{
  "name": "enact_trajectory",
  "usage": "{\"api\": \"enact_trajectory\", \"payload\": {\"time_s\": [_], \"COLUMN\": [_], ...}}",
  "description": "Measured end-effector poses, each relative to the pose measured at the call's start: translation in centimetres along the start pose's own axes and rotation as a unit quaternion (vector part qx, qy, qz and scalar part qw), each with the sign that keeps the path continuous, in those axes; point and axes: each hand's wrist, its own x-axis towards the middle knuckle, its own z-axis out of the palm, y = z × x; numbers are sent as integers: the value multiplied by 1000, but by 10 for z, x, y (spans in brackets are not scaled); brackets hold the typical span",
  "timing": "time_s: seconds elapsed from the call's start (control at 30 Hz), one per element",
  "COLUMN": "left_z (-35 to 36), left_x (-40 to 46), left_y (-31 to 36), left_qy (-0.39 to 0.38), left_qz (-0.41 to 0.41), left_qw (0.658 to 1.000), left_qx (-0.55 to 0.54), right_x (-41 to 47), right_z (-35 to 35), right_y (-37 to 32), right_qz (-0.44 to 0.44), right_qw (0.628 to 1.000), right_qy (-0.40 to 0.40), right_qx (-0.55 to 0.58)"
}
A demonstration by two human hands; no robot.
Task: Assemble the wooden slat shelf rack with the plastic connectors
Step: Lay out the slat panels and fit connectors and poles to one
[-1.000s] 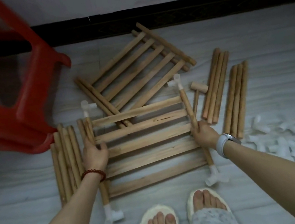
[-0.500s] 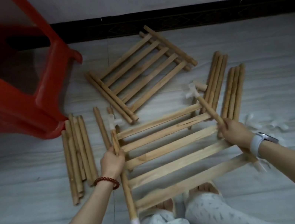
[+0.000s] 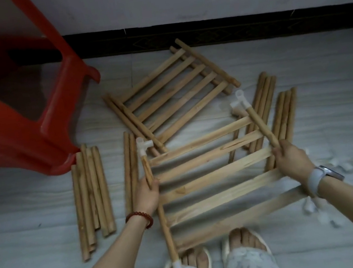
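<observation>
pale floor below; left hand (image 3: pixel 146 194) and right hand (image 3: pixel 293 158) each grip a side rail of the slat panel (image 3: pixel 215 175), slats spanning between them.

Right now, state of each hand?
Left hand: grips the slat panel's left rail.
Right hand: grips its right rail.

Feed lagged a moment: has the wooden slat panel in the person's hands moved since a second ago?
Yes. The wooden slat panel, held by the left hand and right hand, has lifted and swung toward the person, now over the slippered feet.
</observation>
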Motion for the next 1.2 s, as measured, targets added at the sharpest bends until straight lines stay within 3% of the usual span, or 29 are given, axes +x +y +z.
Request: {"api": "enact_trajectory", "payload": {"time_s": [0.17,0.27,0.37,0.43,0.47,0.53,0.7,0.87,1.1,1.2], "left_z": [-15,-19,-22,-19,-15,-4,20,28,34,25], "left_x": [20,16,20,28,32,45,66,75,84,93], "left_y": [8,13,17,25,31,42,51,37,43,44], "left_qy": [63,133,244,227,182,100,-15,34,55,61], "left_qz": [4,49,170,286,310,280,108,138,127,136], "left_qw": [997,986,916,861,853,871,923,907,957,958], "left_qx": [31,88,270,354,379,391,369,396,255,243], "right_x": [1,0,-4,-6,-6,-6,-6,4,5,4], "right_z": [15,20,28,38,43,53,66,76,85,86], "right_y": [-14,-12,-6,-3,-1,1,1,-3,-2,2], "right_qz": [-16,-21,-15,-13,-14,-17,-15,-16,-27,-24], "right_qw": [999,996,996,996,996,997,997,997,995,992], "right_qy": [32,71,68,53,49,37,23,16,7,16], "right_qx": [40,55,64,74,77,72,74,69,101,120]}}
